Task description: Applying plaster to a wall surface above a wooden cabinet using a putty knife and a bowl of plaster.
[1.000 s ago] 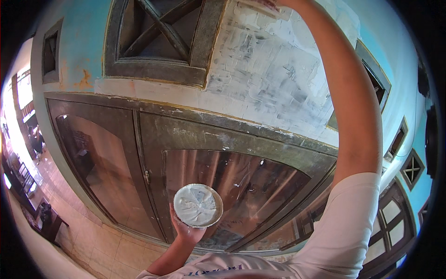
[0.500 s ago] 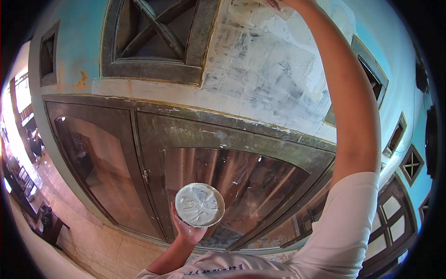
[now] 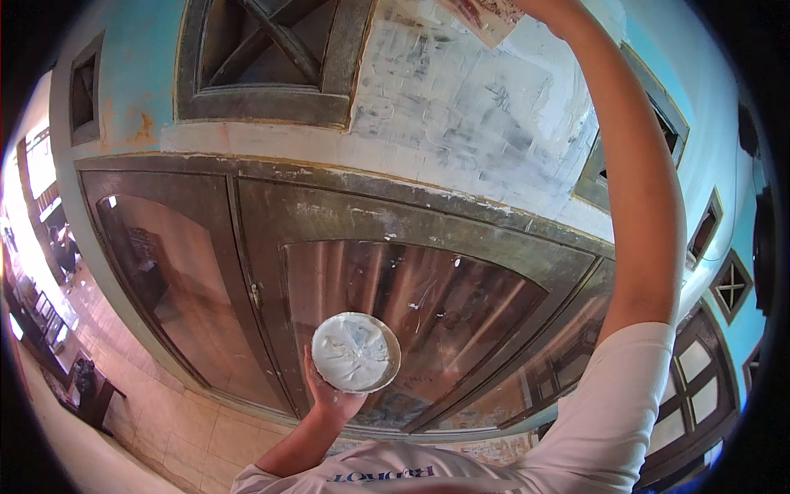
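Observation:
My left hand (image 3: 336,401) is closed around the underside of a round bowl (image 3: 395,375), holding it low in front of my body. Thick white putty (image 3: 352,350) fills the bowl, its surface ridged and swirled. Raised high at the top edge, my right hand (image 3: 553,11) grips a flat putty scraper (image 3: 487,20), pale with reddish-brown smears. The scraper is against or close to the wall patch (image 3: 461,107), which carries uneven white and grey putty; exact contact cannot be told. Part of the right hand's fingers lies outside the picture.
Below the patch stand brown wooden doors (image 3: 395,210) with arched glass panes. A wooden frame with crossed bars (image 3: 263,107) is set in the wall at upper left. Tiled floor (image 3: 189,436) stretches left, where a dark low table (image 3: 99,399) stands. A person (image 3: 62,247) is far left.
My right hand has come slightly down and right, bringing the scraper into sight. The left hand with the bowl is nearly still; the view has shifted a little.

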The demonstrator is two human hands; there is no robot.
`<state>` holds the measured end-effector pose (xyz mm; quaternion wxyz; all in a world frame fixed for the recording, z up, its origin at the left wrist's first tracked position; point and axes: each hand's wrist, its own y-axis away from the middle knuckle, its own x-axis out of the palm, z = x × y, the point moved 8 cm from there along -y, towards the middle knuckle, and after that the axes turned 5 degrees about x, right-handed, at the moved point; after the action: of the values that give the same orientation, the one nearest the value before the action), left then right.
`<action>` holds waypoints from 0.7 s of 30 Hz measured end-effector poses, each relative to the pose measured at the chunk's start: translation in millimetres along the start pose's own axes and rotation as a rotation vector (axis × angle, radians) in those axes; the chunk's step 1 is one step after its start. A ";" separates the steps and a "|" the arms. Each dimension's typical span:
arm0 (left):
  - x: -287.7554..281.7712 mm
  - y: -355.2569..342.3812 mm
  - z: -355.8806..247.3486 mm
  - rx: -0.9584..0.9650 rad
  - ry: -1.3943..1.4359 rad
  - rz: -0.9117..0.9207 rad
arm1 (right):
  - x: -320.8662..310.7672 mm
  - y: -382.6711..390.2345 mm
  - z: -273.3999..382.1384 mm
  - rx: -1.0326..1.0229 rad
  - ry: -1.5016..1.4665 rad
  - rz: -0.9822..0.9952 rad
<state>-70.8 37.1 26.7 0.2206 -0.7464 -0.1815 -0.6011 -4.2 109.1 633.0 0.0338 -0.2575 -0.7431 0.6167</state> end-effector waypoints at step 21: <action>46.7 11.4 34.6 -0.028 0.157 0.102 | 26.7 438.6 17.1 0.656 -0.844 -0.013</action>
<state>-26.5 46.8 64.9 0.2541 -0.7082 -0.1167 -0.6482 116.1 151.8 212.1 -0.1855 0.0415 -0.4616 0.8665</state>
